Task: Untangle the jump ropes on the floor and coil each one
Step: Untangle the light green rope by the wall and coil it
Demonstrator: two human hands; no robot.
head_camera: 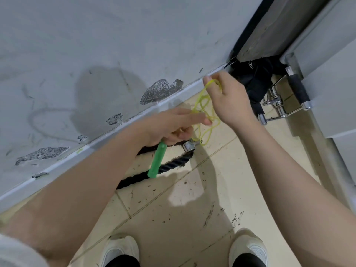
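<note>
A thin yellow jump rope [206,110] hangs in several loose loops between my two hands, held up above the floor. My left hand [173,126] grips the rope's green handle [157,160], which points down, and its fingers reach into the loops. My right hand [229,97] is higher and to the right, pinching the top of the yellow loops between thumb and fingers. The lowest loops dangle near a metal end cap [187,146] of a thick black rope.
A thick black braided rope [171,165] lies on the beige tiled floor [192,209] by the grey wall [96,54]. Black fabric [256,79] and chrome cable handles [279,106] sit at the right by a grey panel. My two white shoes [119,249] stand below.
</note>
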